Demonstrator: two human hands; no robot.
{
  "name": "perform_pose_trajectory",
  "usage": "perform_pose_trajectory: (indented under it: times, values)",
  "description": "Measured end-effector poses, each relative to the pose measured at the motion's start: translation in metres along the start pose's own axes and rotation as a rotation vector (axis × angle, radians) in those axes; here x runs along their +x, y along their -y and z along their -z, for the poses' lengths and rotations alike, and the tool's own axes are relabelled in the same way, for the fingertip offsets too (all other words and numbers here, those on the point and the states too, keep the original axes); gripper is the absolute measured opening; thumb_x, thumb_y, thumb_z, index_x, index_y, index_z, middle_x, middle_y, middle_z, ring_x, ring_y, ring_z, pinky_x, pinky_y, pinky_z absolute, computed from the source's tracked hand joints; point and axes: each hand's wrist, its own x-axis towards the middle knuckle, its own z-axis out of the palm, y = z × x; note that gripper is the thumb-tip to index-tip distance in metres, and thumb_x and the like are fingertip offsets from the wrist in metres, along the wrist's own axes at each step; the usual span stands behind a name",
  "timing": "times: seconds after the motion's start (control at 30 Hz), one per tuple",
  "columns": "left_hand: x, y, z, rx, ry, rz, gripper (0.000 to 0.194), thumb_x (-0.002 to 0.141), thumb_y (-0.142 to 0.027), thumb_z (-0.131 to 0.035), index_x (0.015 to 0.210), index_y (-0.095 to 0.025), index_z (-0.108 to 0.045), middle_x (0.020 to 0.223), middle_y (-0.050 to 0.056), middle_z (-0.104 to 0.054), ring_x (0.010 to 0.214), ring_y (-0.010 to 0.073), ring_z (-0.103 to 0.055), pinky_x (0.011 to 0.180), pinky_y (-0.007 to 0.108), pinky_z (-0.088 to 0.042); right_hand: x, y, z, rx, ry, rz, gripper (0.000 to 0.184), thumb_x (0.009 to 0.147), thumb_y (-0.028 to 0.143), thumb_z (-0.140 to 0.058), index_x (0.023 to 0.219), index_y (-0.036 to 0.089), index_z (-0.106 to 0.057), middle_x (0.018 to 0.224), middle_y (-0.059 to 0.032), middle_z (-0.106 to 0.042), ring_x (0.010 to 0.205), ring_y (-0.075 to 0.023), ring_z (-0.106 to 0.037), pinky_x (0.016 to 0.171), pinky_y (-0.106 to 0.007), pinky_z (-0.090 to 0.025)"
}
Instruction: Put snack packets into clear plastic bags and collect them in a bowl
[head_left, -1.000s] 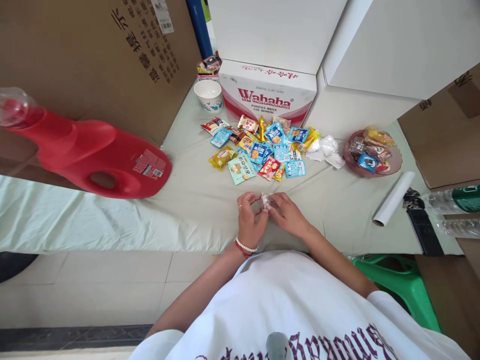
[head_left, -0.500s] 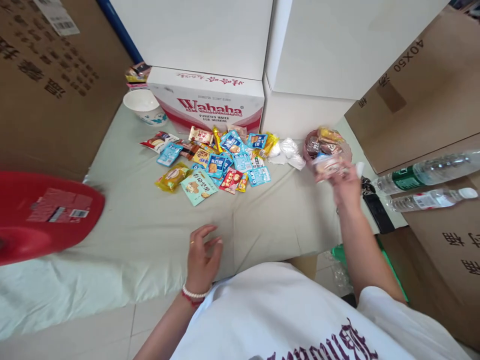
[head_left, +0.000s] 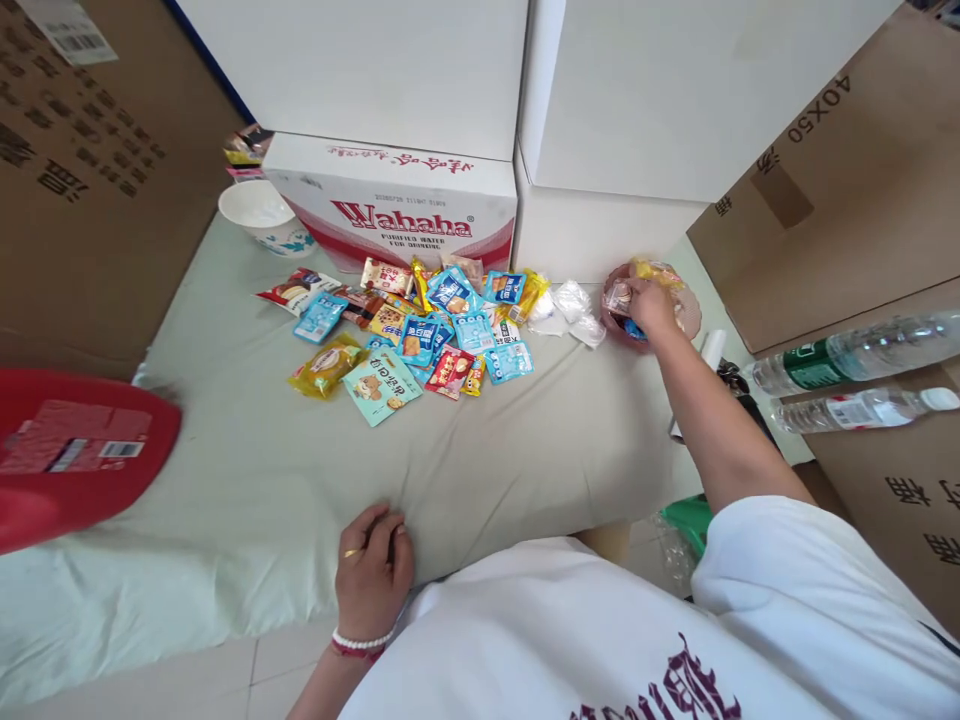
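My right hand (head_left: 651, 308) is inside the pink bowl (head_left: 691, 318) on the right, palm down, with its fingers closed on a small snack packet (head_left: 619, 296). Its fingertips are partly covered by the hand. More wrapped snacks, among them a yellow packet (head_left: 656, 272), lie in the bowl around it. Near the front edge of the cloth-covered table (head_left: 247, 480) rests my left hand (head_left: 373, 572), fingers loosely bent and a little apart, holding nothing. Ahead of it spreads a pile of snack packets, with a mint-green packet (head_left: 382, 386) at the front and a yellow-wrapped cake (head_left: 327, 366) beside that.
Crumpled white plastic (head_left: 576, 308) lies between pile and bowl. A Wahaba-style red-and-white carton (head_left: 405, 215) and a white paper bowl (head_left: 259, 210) stand behind. A white roll (head_left: 712, 350) and two plastic bottles (head_left: 862, 355) are at right; a red container (head_left: 90, 460) is at left.
My right hand has moved up and left into the bowl with the snack packet. A white roll now shows beside the forearm. My left hand has lowered onto the table edge.
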Motion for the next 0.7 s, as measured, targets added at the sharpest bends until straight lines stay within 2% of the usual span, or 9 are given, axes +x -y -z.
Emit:
perform_pose_trajectory:
  times: [0.1, 0.2, 0.27, 0.37, 0.43, 0.5, 0.57, 0.63, 0.7]
  values:
    - [-0.003, 0.0, -0.002, -0.023, -0.012, 0.009, 0.013, 0.09, -0.02, -0.057, 0.1, -0.019, -0.067, 0.116, 0.013, -0.062, 0.104, 0.0259, -0.065, 0.092, 0.043, -0.058, -0.01, 0.005, -0.005, -0.181, -0.016, -0.005, 0.032, 0.091, 0.025, -0.059, 0.102, -0.002, -0.073, 0.11, -0.0112, -0.067, 0.117, -0.0161, -0.051, 0.105, -0.039, -0.03]
    - [-0.009, -0.004, 0.005, -0.092, -0.074, 0.072, 0.016, 0.091, -0.021, -0.058, 0.104, -0.019, -0.067, 0.115, 0.013, -0.064, 0.104, 0.0247, -0.066, 0.092, 0.041, -0.058, -0.014, 0.02, 0.005, -0.482, -0.034, 0.08, 0.034, 0.094, 0.027, -0.057, 0.109, 0.001, -0.072, 0.123, -0.0215, -0.062, 0.127, -0.0248, -0.043, 0.101, -0.046, -0.03]
    - [-0.006, -0.006, 0.017, -0.194, -0.065, 0.137, 0.016, 0.094, -0.021, -0.055, 0.106, -0.019, -0.067, 0.11, 0.011, -0.067, 0.101, 0.0219, -0.068, 0.087, 0.037, -0.058, -0.016, 0.038, 0.011, -0.62, -0.052, 0.184, 0.035, 0.097, 0.03, -0.053, 0.109, 0.003, -0.073, 0.127, -0.0249, -0.06, 0.127, -0.0278, -0.044, 0.098, -0.046, -0.032]
    - [0.026, 0.002, 0.04, -0.339, -0.053, 0.259, 0.02, 0.099, -0.022, -0.048, 0.106, -0.02, -0.066, 0.086, 0.002, -0.069, 0.077, 0.0147, -0.067, 0.071, 0.028, -0.057, -0.029, 0.067, 0.009, -0.559, -0.125, 0.433, 0.033, 0.097, 0.03, -0.053, 0.11, 0.011, -0.076, 0.131, -0.0231, -0.06, 0.124, -0.0292, -0.051, 0.099, -0.043, -0.038]
    - [0.074, 0.017, 0.052, -0.294, -0.108, 0.287, 0.019, 0.099, -0.025, -0.05, 0.104, -0.019, -0.067, 0.078, -0.001, -0.067, 0.069, 0.0127, -0.064, 0.069, 0.026, -0.055, -0.052, 0.085, 0.002, -0.455, -0.097, 0.589, 0.032, 0.099, 0.03, -0.049, 0.115, 0.019, -0.074, 0.123, -0.0178, -0.065, 0.121, -0.0276, -0.057, 0.104, -0.042, -0.041]
    - [0.143, 0.041, 0.056, -0.183, -0.192, 0.27, 0.017, 0.096, -0.026, -0.053, 0.1, -0.018, -0.068, 0.087, 0.002, -0.069, 0.079, 0.0146, -0.066, 0.073, 0.027, -0.054, -0.084, 0.096, -0.006, -0.363, -0.055, 0.702, 0.026, 0.097, 0.031, -0.052, 0.112, 0.028, -0.073, 0.112, -0.0125, -0.07, 0.115, -0.0291, -0.063, 0.101, -0.044, -0.046]
    - [0.224, 0.068, 0.052, -0.056, -0.234, 0.282, 0.015, 0.094, -0.019, -0.053, 0.099, -0.013, -0.066, 0.094, 0.005, -0.068, 0.089, 0.0173, -0.067, 0.079, 0.03, -0.054, -0.119, 0.099, -0.013, -0.333, 0.022, 0.705, 0.024, 0.095, 0.032, -0.054, 0.113, 0.034, -0.07, 0.108, -0.0101, -0.071, 0.107, -0.0295, -0.068, 0.092, -0.044, -0.052]
    - [0.304, 0.094, 0.042, 0.022, -0.195, 0.279, 0.018, 0.095, -0.012, -0.049, 0.103, -0.008, -0.064, 0.107, 0.01, -0.066, 0.098, 0.0186, -0.067, 0.091, 0.036, -0.052, -0.152, 0.091, -0.015, -0.317, 0.051, 0.642, 0.025, 0.095, 0.034, -0.054, 0.114, 0.036, -0.069, 0.108, -0.0088, -0.072, 0.098, -0.0293, -0.071, 0.08, -0.044, -0.055]
    - [0.372, 0.116, 0.029, 0.038, -0.171, 0.258, 0.019, 0.095, -0.008, -0.048, 0.109, -0.005, -0.061, 0.124, 0.013, -0.062, 0.108, 0.019, -0.064, 0.098, 0.038, -0.049, -0.179, 0.074, -0.009, -0.302, 0.11, 0.584, 0.025, 0.094, 0.038, -0.053, 0.114, 0.035, -0.069, 0.106, -0.0076, -0.073, 0.095, -0.0295, -0.072, 0.082, -0.046, -0.056]
